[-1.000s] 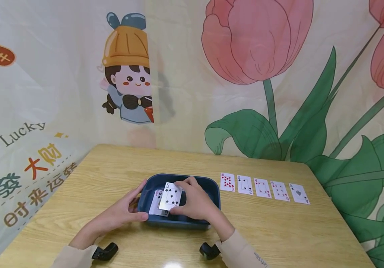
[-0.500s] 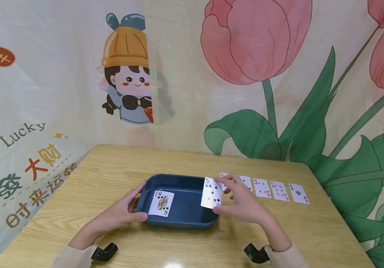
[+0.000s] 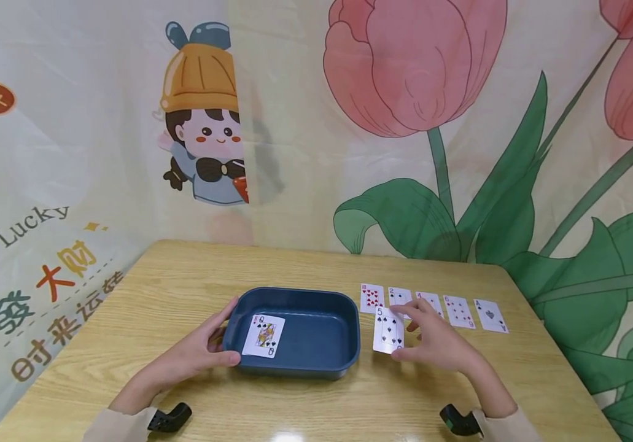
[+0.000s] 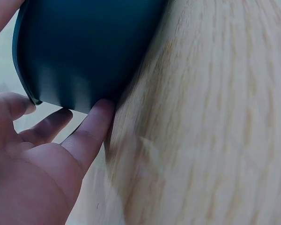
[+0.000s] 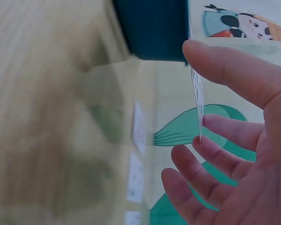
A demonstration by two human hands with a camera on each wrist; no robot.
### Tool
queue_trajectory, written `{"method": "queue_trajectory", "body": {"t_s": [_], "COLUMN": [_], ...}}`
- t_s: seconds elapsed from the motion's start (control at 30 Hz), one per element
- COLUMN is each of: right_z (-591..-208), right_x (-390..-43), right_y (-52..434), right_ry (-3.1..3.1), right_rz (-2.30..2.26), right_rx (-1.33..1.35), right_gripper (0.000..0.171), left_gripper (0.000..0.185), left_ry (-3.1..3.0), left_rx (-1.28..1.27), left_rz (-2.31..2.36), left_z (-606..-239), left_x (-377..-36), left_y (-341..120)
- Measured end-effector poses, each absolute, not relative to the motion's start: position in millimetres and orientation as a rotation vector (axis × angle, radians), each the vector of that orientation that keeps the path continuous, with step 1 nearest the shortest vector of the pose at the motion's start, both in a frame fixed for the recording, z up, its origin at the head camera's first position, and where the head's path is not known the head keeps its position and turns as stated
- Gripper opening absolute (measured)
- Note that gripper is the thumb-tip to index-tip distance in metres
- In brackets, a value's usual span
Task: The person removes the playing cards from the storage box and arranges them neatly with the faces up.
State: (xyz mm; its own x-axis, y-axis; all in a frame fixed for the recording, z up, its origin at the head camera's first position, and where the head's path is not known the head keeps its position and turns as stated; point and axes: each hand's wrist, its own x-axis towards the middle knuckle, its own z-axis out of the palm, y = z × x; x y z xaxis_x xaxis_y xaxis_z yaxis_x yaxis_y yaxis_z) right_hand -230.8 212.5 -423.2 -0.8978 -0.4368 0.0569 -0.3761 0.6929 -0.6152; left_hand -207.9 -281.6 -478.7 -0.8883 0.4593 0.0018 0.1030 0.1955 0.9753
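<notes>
A dark blue tray (image 3: 349,344) sits mid-table with a queen of spades (image 3: 263,336) lying face up in it. My left hand (image 3: 221,334) grips the tray's left end, thumb at the near corner and fingers along the wall; in the left wrist view the fingers (image 4: 91,126) touch the tray's wall (image 4: 84,47). My right hand (image 3: 407,337) pinches a five of spades (image 3: 388,329) just right of the tray, low over the table. The right wrist view shows that card (image 5: 197,98) edge-on between thumb and fingers.
A row of face-up cards lies beyond the right hand: ten of hearts (image 3: 372,298), two of spades (image 3: 399,295), a four (image 3: 433,301), a six (image 3: 458,311), ace of spades (image 3: 490,316). A printed cloth backdrop hangs close behind the wooden table (image 3: 183,276).
My right hand lifted the five of spades out of the tray and carried it right and down, to just in front of the card row. The left hand stayed on the tray.
</notes>
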Motion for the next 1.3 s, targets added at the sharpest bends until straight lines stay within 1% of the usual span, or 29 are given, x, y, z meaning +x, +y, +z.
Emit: {"method": "queue_trajectory", "body": {"t_s": [0.23,0.8,1.03,1.3], "right_z": [-444,-466,-466,-459], "right_x": [-230,-235,-232,-230], "right_y": [217,200,196,194], "right_ry": [2.736,2.756,2.762,2.75], "right_rz": [-0.974,-0.872,-0.832,-0.801], "right_rx": [-0.773,-0.765,-0.761,-0.799], "right_gripper": [0.081,0.081,0.082,0.082], "left_gripper": [0.11,0.112,0.111,0.109], "left_ry": [2.17,2.159,2.167,2.174], "left_rx": [0.544,0.498,0.456,0.52], "left_rz": [1.759,1.749,1.737,1.743], "left_z": [-480,-480,-479,-479], "left_x": [-208,-209,-208,-208], "left_y": [-282,-283,-282,-282]}}
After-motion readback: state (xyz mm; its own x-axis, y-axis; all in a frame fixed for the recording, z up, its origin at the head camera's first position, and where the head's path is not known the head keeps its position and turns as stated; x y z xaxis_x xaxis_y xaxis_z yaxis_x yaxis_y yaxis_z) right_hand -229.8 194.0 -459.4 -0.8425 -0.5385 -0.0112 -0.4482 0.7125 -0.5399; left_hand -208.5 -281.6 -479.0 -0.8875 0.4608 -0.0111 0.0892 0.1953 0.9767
